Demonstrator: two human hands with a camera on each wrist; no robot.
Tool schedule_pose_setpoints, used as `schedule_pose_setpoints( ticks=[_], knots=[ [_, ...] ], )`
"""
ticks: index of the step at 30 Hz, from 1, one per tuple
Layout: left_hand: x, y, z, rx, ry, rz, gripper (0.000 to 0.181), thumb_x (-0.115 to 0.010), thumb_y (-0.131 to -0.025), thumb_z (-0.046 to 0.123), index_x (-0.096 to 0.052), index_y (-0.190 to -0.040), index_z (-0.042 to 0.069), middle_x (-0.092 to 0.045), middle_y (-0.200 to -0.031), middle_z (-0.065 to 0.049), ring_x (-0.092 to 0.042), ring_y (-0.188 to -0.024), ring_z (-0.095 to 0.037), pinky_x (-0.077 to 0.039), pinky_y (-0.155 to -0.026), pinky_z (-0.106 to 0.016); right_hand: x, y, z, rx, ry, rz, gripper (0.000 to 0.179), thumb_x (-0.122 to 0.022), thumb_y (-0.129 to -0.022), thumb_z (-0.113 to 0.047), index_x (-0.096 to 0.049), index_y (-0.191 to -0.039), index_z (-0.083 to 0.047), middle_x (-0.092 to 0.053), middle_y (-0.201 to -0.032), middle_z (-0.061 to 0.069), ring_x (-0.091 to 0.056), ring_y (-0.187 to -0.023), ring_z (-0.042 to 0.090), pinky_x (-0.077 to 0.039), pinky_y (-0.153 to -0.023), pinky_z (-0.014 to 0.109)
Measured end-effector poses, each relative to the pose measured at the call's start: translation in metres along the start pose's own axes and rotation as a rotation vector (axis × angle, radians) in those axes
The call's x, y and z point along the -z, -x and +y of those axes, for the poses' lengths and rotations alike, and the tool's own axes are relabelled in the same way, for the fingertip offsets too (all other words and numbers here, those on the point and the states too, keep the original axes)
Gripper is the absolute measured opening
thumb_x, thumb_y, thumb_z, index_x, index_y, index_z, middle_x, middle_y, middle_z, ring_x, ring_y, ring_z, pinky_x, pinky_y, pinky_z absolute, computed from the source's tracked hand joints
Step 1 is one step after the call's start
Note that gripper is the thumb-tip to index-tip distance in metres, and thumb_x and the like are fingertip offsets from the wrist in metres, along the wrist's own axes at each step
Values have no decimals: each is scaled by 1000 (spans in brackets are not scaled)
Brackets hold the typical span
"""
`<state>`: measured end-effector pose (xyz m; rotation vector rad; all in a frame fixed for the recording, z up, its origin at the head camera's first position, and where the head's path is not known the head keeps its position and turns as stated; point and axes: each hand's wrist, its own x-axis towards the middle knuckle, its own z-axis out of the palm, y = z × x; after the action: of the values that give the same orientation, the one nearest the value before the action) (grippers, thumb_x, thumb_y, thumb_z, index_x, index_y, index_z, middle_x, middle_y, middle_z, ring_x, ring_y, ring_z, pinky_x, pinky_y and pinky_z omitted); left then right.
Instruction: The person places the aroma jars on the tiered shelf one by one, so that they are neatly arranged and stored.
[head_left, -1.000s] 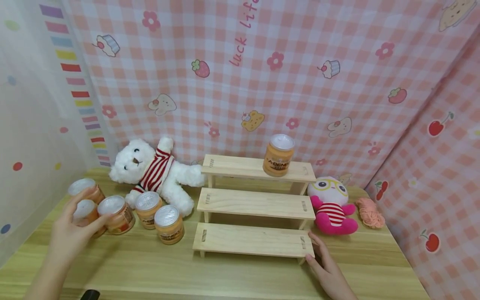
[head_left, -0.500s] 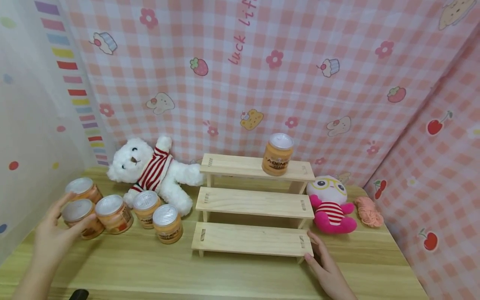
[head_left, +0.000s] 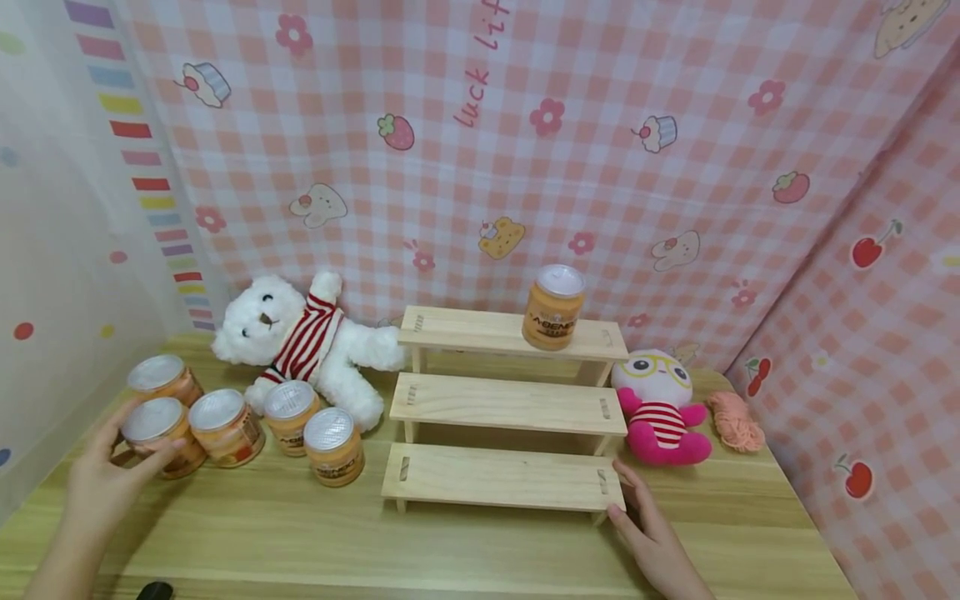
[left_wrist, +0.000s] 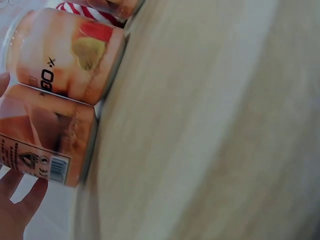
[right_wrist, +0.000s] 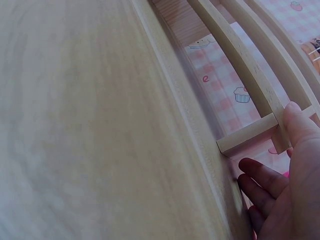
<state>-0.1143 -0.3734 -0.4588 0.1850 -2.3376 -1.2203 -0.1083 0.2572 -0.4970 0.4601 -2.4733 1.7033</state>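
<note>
My left hand (head_left: 105, 467) is round an orange jar (head_left: 167, 450) with a silvery lid, at the front left of a cluster. Its thumb lies on the jar's right side and its fingers on the left. The left wrist view shows this jar (left_wrist: 45, 132) by its barcode label, against a second jar (left_wrist: 70, 55). At the other side, my right hand (head_left: 651, 525) holds the right end of the lowest step of a three-step wooden stand (head_left: 502, 477). In the right wrist view its thumb presses the board's end, with the other fingers (right_wrist: 265, 180) beside the leg.
Several similar jars (head_left: 333, 462) stand left of the stand, before a white teddy bear (head_left: 300, 337). One jar (head_left: 553, 315) stands on the top step. A pink plush toy (head_left: 666, 417) and peach yarn (head_left: 737, 421) lie right. A dark object (head_left: 155, 591) shows at the front edge.
My left hand has moved left and down from above the cluster and closed round the front left jar. The right hand has stayed at the stand. The head view has shifted slightly.
</note>
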Motion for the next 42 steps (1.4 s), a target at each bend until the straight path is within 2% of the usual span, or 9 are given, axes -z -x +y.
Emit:
schedule_pose_setpoints(
  ticks=[6, 12, 19, 23, 27, 31, 34, 36, 42],
  knots=[
    [0, 0, -6, -13, 27, -19, 77, -74, -84, 4, -33, -149, 7, -43, -132, 14, -40, -102, 10, -38, -76, -1, 0, 0, 0, -4, 9, 4, 52, -50, -98, -2, -30, -146, -3, -50, -128, 22, -50, -111, 3, -39, -89, 12],
    [-1, 0, -10, -30, 66, -23, 77, -72, -83, -1, -33, -149, 7, -45, -130, 15, -43, -101, 10, -41, -77, -3, 0, 0, 0, 10, -5, 3, 52, -50, -98, -1, -30, -146, -2, -49, -130, 24, -49, -113, 2, -37, -91, 10],
    [2, 2, -9, 54, 30, -26, 79, -75, -84, 8, -31, -149, 7, -45, -138, 3, -41, -108, 9, -41, -76, -3, 0, 0, 0, -3, -17, -2, 51, -50, -99, -2, -31, -146, -4, -45, -135, 26, -46, -116, -1, -35, -92, 10],
    [3, 3, -8, 88, 18, -23, 80, -76, -83, 10, -31, -149, 3, -47, -134, 2, -42, -105, 10, -42, -75, -3, 0, 1, 0, -34, -11, -5, 51, -50, -99, -5, -31, -146, -5, -44, -137, 25, -45, -117, -1, -36, -92, 11],
    [4, 4, -6, 88, 16, 5, 80, -77, -81, 7, -33, -147, 1, -50, -126, 10, -42, -99, 12, -42, -72, -3, 0, 1, 1, -72, -3, -7, 51, -51, -100, -9, -31, -146, -6, -44, -137, 23, -46, -117, -1, -36, -92, 11],
    [6, 3, -2, 79, 23, 43, 78, -77, -80, 3, -35, -146, 0, -48, -133, 7, -43, -103, 10, -42, -73, -2, 0, 0, 2, -91, 5, -9, 51, -51, -100, -11, -31, -147, -8, -43, -139, 22, -45, -117, -1, -36, -93, 12],
    [9, 2, 2, 94, 32, 51, 79, -77, -80, 4, -35, -147, 5, -43, -140, 4, -42, -106, 8, -42, -73, -2, 0, 0, 3, -81, 3, -10, 51, -51, -100, -10, -31, -147, -8, -41, -140, 22, -45, -118, -2, -36, -93, 12],
    [11, 1, 5, 107, 25, 59, 79, -78, -80, 7, -36, -148, 9, -44, -137, 6, -41, -103, 9, -41, -73, -2, 0, 0, 2, -67, -1, -9, 51, -51, -100, -9, -31, -147, -7, -41, -140, 23, -45, -117, -2, -36, -92, 11],
    [17, -5, 17, 100, -14, 97, 78, -80, -79, 9, -40, -146, 10, -46, -135, 5, -41, -100, 8, -38, -74, 0, -1, 0, 1, -18, -2, 3, 51, -50, -99, -4, -31, -146, -4, -42, -139, 24, -46, -116, -1, -36, -91, 10]
  ],
)
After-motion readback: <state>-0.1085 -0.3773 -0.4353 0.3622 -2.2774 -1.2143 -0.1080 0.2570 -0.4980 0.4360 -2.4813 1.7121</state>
